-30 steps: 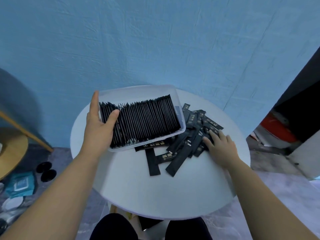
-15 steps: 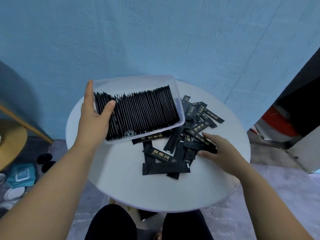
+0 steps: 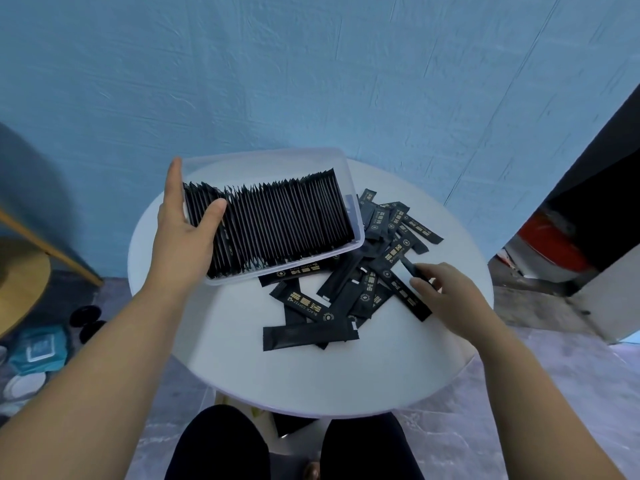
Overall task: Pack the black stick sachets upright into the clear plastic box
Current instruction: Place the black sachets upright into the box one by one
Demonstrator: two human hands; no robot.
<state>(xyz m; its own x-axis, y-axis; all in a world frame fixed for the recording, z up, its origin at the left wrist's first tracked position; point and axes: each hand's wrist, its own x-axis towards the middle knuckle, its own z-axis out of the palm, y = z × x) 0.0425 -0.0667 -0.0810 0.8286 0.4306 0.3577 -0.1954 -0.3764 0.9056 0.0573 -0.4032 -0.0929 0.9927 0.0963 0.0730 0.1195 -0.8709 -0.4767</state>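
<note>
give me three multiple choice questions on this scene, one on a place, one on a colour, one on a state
1. Where is the loose pile of sachets?
A. on the table, at the right end of the box
B. on the floor
C. on a chair

2. What colour is the table top?
A. brown
B. white
C. red

3. What is the right hand doing?
A. lying flat and idle
B. holding the box
C. pinching one sachet

Answers: 1 A, the pile lies on the table against the box's right end. 2 B, the round top is white. 3 C, thumb and fingers close on the end of a sachet.
</note>
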